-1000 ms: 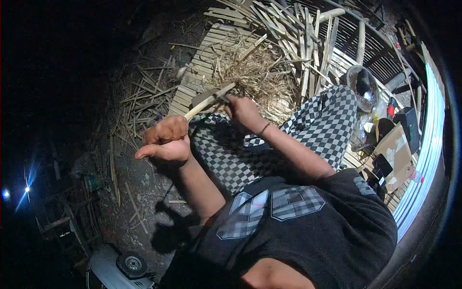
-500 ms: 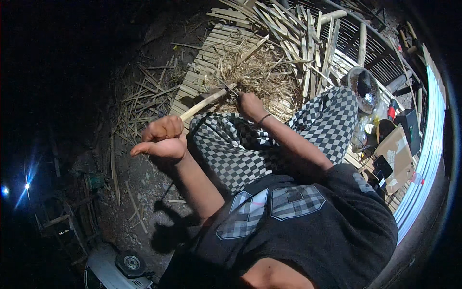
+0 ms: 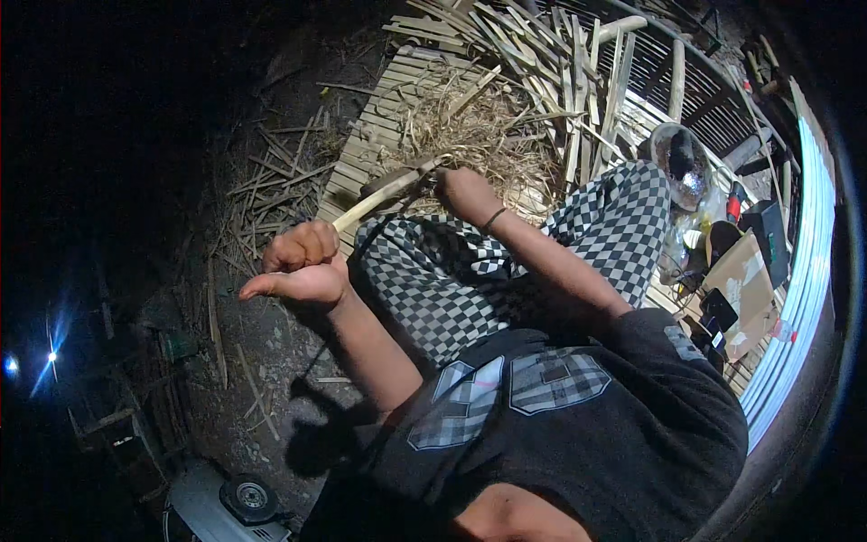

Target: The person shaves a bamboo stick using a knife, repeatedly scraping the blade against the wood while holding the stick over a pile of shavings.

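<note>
My left hand (image 3: 302,260) is closed round the near end of a pale bamboo strip (image 3: 384,194), its thumb stretched out to the left. From that fist the strip slants up and right across the edge of the slatted bamboo platform (image 3: 348,176). At its far end my right hand (image 3: 471,197) is closed on a small knife (image 3: 441,170), held against the strip. Most of the knife is hidden by the fist and shadow. Curly bamboo shavings (image 3: 479,135) lie in a heap just beyond my right hand.
Split bamboo strips (image 3: 551,72) are piled at the far side. More scraps (image 3: 280,176) litter the ground at left. On the right are a round metal bowl (image 3: 679,167), a cardboard piece (image 3: 742,285), a phone (image 3: 718,312) and corrugated sheets (image 3: 808,271). A vehicle (image 3: 212,501) stands at lower left.
My right hand has shifted slightly left and up, and the blade that crossed the strip shows less now. My left hand has moved a little left with the strip.
</note>
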The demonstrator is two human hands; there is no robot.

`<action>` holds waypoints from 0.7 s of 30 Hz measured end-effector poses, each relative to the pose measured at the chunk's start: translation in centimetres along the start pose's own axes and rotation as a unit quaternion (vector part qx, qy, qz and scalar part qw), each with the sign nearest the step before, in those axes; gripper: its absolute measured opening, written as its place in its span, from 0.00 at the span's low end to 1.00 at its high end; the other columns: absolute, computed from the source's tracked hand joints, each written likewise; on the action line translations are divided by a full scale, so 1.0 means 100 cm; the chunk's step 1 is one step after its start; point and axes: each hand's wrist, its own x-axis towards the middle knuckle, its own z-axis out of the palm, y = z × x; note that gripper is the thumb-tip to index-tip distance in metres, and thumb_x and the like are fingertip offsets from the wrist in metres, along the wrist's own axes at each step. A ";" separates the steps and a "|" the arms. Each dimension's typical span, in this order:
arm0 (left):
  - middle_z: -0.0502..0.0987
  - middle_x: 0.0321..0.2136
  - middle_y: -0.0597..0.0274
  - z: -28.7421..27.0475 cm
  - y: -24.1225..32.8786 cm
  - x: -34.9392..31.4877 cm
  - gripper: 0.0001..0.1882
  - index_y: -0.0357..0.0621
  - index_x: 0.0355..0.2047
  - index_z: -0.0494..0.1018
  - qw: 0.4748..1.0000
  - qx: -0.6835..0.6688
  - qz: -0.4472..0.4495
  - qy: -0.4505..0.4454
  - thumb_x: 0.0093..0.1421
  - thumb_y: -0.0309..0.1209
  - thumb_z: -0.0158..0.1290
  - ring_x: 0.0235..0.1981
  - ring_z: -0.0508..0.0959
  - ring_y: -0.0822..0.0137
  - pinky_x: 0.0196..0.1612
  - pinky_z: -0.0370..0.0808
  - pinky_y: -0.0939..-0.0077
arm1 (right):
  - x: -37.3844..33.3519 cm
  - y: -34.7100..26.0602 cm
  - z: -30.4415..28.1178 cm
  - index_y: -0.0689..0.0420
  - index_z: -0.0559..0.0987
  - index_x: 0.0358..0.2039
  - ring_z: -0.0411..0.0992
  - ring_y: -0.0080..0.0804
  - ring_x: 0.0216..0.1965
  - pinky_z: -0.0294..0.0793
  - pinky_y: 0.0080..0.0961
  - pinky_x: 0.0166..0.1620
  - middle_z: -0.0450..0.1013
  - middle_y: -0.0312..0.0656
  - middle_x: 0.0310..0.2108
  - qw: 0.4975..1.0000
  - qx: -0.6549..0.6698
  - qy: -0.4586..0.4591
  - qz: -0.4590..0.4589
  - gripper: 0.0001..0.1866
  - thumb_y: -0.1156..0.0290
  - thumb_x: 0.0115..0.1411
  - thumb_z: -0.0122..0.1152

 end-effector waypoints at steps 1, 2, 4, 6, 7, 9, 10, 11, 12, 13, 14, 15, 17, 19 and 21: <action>0.44 0.06 0.74 0.001 0.003 0.001 0.39 0.54 0.13 0.44 1.000 0.005 0.001 -0.013 0.57 0.76 0.26 0.10 0.41 0.77 0.16 0.36 0.76 | -0.006 -0.018 -0.009 0.64 0.79 0.36 0.77 0.56 0.32 0.77 0.47 0.36 0.76 0.57 0.27 1.000 0.020 0.012 -0.006 0.12 0.70 0.57 0.54; 0.44 0.06 0.74 0.001 0.004 0.001 0.39 0.54 0.13 0.44 1.000 0.007 0.002 -0.011 0.57 0.76 0.26 0.10 0.41 0.77 0.16 0.36 0.76 | -0.006 -0.018 -0.008 0.64 0.79 0.36 0.77 0.56 0.32 0.77 0.47 0.36 0.76 0.57 0.27 1.000 0.020 0.010 -0.008 0.12 0.70 0.57 0.54; 0.44 0.07 0.74 0.002 0.001 0.003 0.40 0.52 0.13 0.45 0.999 0.015 -0.008 0.028 0.55 0.77 0.28 0.10 0.41 0.77 0.15 0.36 0.76 | -0.008 -0.009 -0.007 0.62 0.79 0.38 0.77 0.55 0.33 0.77 0.46 0.37 0.77 0.57 0.28 0.998 0.058 0.002 0.030 0.12 0.70 0.56 0.54; 0.44 0.07 0.74 0.007 -0.001 0.010 0.40 0.52 0.13 0.44 1.000 0.001 -0.012 0.010 0.55 0.77 0.29 0.10 0.40 0.77 0.15 0.36 0.76 | 0.013 0.046 0.022 0.58 0.81 0.38 0.78 0.55 0.35 0.78 0.46 0.40 0.78 0.57 0.31 0.995 0.063 0.009 0.078 0.11 0.69 0.56 0.56; 0.44 0.07 0.74 -0.004 -0.002 0.009 0.40 0.53 0.13 0.44 1.000 -0.005 -0.013 0.003 0.56 0.77 0.28 0.10 0.40 0.77 0.16 0.36 0.76 | 0.015 0.039 0.022 0.59 0.81 0.37 0.78 0.55 0.36 0.78 0.46 0.40 0.77 0.58 0.32 0.997 0.033 -0.002 0.072 0.11 0.69 0.56 0.56; 0.44 0.07 0.73 -0.008 0.003 0.005 0.40 0.53 0.13 0.44 0.999 0.013 -0.014 0.031 0.56 0.77 0.27 0.11 0.40 0.76 0.17 0.36 0.76 | 0.016 0.011 0.007 0.60 0.81 0.36 0.78 0.55 0.36 0.78 0.47 0.40 0.77 0.58 0.33 0.998 0.002 -0.013 0.064 0.11 0.68 0.56 0.56; 0.44 0.07 0.73 -0.008 0.003 0.004 0.40 0.53 0.13 0.44 0.999 0.011 -0.014 0.031 0.56 0.77 0.27 0.11 0.40 0.76 0.17 0.36 0.76 | 0.016 -0.001 -0.002 0.60 0.80 0.36 0.78 0.55 0.37 0.78 0.47 0.40 0.77 0.58 0.33 0.998 0.009 -0.026 0.059 0.11 0.68 0.56 0.56; 0.44 0.07 0.73 -0.009 0.003 0.004 0.39 0.53 0.13 0.44 1.000 0.006 -0.009 0.011 0.56 0.77 0.27 0.11 0.40 0.76 0.17 0.36 0.76 | 0.014 -0.008 -0.006 0.60 0.80 0.36 0.77 0.55 0.37 0.77 0.47 0.40 0.77 0.58 0.33 0.998 0.016 -0.039 0.054 0.12 0.68 0.56 0.56; 0.44 0.07 0.73 -0.010 0.002 0.004 0.39 0.53 0.13 0.45 1.000 0.001 -0.004 -0.008 0.56 0.76 0.27 0.10 0.40 0.76 0.17 0.36 0.76 | 0.004 -0.006 0.000 0.59 0.78 0.35 0.76 0.59 0.33 0.75 0.51 0.37 0.75 0.59 0.25 1.000 0.017 0.016 -0.016 0.10 0.67 0.58 0.54; 0.44 0.07 0.73 -0.011 0.002 0.003 0.39 0.53 0.13 0.45 1.000 0.001 -0.003 -0.007 0.56 0.76 0.27 0.10 0.40 0.76 0.17 0.36 0.76 | -0.001 -0.002 0.003 0.59 0.77 0.36 0.76 0.59 0.33 0.75 0.51 0.37 0.75 0.59 0.27 1.000 0.021 0.017 -0.012 0.10 0.67 0.58 0.54; 0.45 0.07 0.73 -0.012 0.001 0.004 0.39 0.53 0.13 0.45 1.000 -0.011 -0.006 -0.001 0.57 0.76 0.26 0.10 0.41 0.76 0.17 0.36 0.75 | -0.004 0.003 0.006 0.59 0.77 0.38 0.76 0.59 0.34 0.75 0.51 0.38 0.76 0.59 0.28 1.000 0.025 0.017 -0.009 0.11 0.67 0.58 0.54; 0.45 0.07 0.73 -0.012 0.000 0.004 0.39 0.53 0.13 0.45 1.000 -0.023 -0.008 0.004 0.57 0.76 0.26 0.10 0.41 0.76 0.16 0.36 0.75 | -0.005 0.013 0.007 0.59 0.78 0.37 0.76 0.58 0.34 0.76 0.51 0.38 0.76 0.59 0.29 0.999 0.011 0.023 0.032 0.10 0.68 0.58 0.54; 0.45 0.07 0.73 -0.004 0.000 0.008 0.39 0.53 0.13 0.45 0.999 -0.042 -0.011 -0.005 0.57 0.76 0.26 0.10 0.41 0.76 0.16 0.37 0.75 | 0.020 0.065 0.029 0.62 0.78 0.34 0.77 0.57 0.37 0.76 0.48 0.39 0.77 0.58 0.34 0.993 0.011 0.019 0.117 0.10 0.70 0.56 0.56; 0.45 0.07 0.72 -0.013 0.003 0.002 0.39 0.53 0.13 0.45 1.000 -0.021 -0.006 0.017 0.58 0.75 0.27 0.10 0.41 0.76 0.16 0.37 0.75 | 0.028 0.047 0.030 0.63 0.79 0.33 0.77 0.57 0.37 0.76 0.48 0.39 0.77 0.58 0.34 0.996 -0.012 -0.012 0.087 0.10 0.70 0.56 0.56; 0.44 0.07 0.72 -0.015 0.005 -0.001 0.39 0.53 0.13 0.45 1.000 -0.019 -0.004 0.003 0.58 0.75 0.27 0.10 0.41 0.76 0.16 0.37 0.75 | 0.028 0.029 0.015 0.59 0.81 0.32 0.79 0.51 0.34 0.79 0.46 0.37 0.78 0.56 0.32 0.996 -0.071 -0.038 0.041 0.11 0.69 0.59 0.50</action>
